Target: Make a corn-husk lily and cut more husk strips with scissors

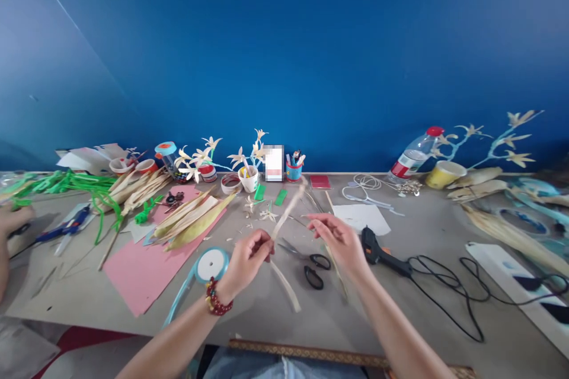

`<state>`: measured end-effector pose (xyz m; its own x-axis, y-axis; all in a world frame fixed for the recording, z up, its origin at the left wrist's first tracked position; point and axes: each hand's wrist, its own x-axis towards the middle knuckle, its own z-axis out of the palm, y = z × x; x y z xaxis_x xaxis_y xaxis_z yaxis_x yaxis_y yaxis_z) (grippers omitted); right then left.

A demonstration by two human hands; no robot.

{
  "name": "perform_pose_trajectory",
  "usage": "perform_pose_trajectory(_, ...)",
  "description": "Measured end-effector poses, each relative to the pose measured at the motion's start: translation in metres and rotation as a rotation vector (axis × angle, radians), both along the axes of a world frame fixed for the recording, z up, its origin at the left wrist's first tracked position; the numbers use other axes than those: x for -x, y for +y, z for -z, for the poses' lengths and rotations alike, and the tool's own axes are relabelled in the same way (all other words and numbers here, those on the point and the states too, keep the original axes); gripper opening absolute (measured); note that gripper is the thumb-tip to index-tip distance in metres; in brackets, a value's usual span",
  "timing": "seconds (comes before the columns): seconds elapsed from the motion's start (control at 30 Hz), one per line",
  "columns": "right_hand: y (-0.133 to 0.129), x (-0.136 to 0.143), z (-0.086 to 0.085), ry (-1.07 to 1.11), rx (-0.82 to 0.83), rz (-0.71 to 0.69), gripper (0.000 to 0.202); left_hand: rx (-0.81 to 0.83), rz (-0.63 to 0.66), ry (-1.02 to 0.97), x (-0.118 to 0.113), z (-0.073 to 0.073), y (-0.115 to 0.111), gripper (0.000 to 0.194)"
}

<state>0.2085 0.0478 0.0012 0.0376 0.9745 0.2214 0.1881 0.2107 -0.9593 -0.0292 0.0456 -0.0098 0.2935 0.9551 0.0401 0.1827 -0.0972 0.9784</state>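
My left hand (251, 257), with a red bead bracelet at the wrist, pinches a long pale strip of husk (287, 293) near its middle. One end of the strip points up and away, the other hangs down toward me. To the right, my right hand (335, 243) is raised with its fingers bent and thumb and fingertips close together; a thin strand seems to run from them, too blurred to make out. Black-handled scissors (313, 277) lie on the table between the hands. A roll of light blue ribbon (212, 265) is beside my left wrist.
Pink paper (146, 275) and husks (191, 222) lie left. A black glue gun (384, 253) with a looping cable and a white power strip (511, 290) are right. Cups, husk flowers and a bottle (411, 160) line the blue wall. Another person's hand (13, 219) is far left.
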Motion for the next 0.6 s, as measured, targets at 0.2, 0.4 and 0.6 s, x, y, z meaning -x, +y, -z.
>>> perform_pose_trajectory(0.2, -0.026, 0.003, 0.017, -0.515, 0.010, -0.173, 0.016, 0.014, 0.003, 0.055, 0.020, 0.001, -0.006, 0.025)
perform_pose_trajectory(0.4, -0.036, 0.070, 0.036, -0.490, 0.035, -0.329, 0.046, -0.005, 0.058, 0.024, 0.021, -0.002, -0.015, 0.022)
perform_pose_trajectory(0.6, -0.022, 0.077, 0.032, 0.132, 0.138, -0.241, 0.042, -0.060, 0.140, 0.244, 0.025, 0.013, -0.021, 0.016)
